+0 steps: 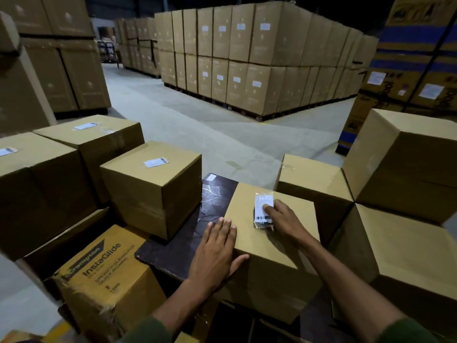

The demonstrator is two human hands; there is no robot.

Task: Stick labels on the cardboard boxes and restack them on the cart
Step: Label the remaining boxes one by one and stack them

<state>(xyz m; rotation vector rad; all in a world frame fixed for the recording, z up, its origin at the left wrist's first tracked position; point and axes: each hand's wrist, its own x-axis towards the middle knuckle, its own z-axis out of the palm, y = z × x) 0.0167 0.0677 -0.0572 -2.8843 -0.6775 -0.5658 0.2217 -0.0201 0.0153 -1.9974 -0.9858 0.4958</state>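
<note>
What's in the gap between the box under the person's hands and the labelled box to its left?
In the head view, only a dark board shows between the box being labelled and the labelled box; a small white sticker lies at its far end.

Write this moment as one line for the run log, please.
step: labelling | left hand: flat on box edge, steadying | right hand: fingers pressing label onto box top | box stands on dark board

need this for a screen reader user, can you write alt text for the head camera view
A person's right hand presses a white label onto the top of a cardboard box, while the left hand lies flat on the box's left edge. Labelled boxes stand to the left, unlabelled boxes to the right, in a warehouse.
</note>
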